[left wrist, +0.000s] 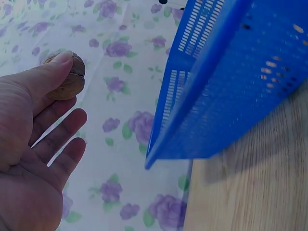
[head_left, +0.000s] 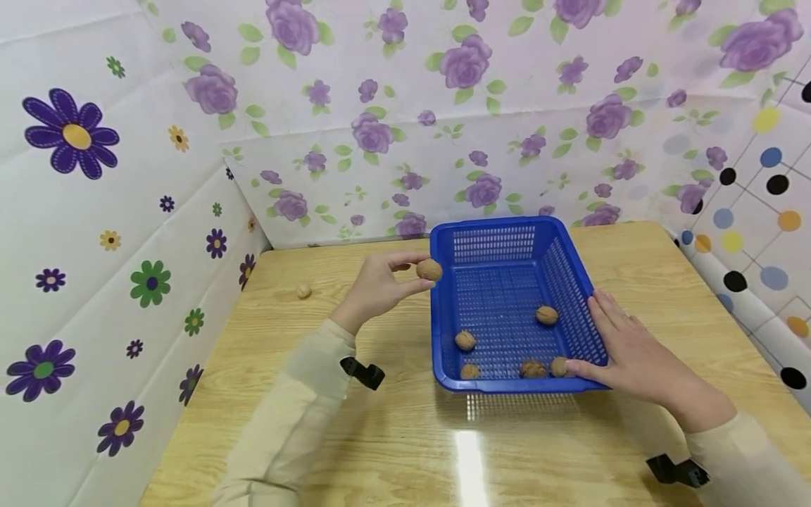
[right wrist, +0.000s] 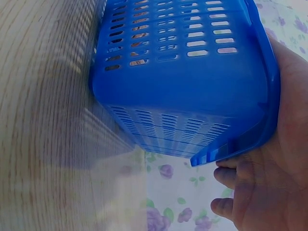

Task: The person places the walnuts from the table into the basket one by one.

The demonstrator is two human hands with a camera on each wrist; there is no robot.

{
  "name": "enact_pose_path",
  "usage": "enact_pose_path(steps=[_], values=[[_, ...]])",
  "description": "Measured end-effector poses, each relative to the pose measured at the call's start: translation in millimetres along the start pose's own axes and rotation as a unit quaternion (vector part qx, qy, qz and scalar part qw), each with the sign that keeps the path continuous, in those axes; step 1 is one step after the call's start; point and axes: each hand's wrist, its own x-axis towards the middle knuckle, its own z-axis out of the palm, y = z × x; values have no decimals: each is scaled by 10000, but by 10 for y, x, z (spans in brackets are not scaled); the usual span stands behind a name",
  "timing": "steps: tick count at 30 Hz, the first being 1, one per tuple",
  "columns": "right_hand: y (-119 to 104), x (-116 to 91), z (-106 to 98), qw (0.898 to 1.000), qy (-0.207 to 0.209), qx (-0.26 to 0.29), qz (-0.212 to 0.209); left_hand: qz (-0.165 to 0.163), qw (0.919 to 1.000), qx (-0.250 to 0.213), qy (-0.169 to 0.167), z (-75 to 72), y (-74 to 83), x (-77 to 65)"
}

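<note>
Basket (head_left: 497, 292): plain blue. Walnuts (head_left: 429, 270): brown. Table (head_left: 355, 451): yellowish wood grain. Back cloth (head_left: 393, 77): white, bears purple roses, green leaves.

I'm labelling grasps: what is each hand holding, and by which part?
The left hand pinches a walnut by opposite sides of its shell. The right hand holds the blue basket by its rim, at the near right corner.

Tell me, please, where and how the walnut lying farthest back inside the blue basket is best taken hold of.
I'd pinch the walnut by its near and far sides, coming down through the open top of the blue basket. It looks rounded, slightly longer sideways, and lies near the right wall, apart from the other walnuts, so front and back seem freer.
</note>
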Motion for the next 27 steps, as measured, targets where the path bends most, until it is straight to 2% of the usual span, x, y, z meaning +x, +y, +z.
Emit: enact_pose_path(steps=[5,8,13,20,27], values=[[19,-25,23,10000,25,44,21,212,9997,-33,-150,157,143,163],[24,-34,27,10000,50,18,-24,493,9986,27,-205,236,224,254],[16,-40,24,9999,93,5,-95,647,9975,-78,-283,360,334,392],[19,-23,30,9999,112,86,4,470,9979,-181,-395,605,373,591],[7,3,24,9999,73,88,0,265,9964,-376,-717,876,384,750]])
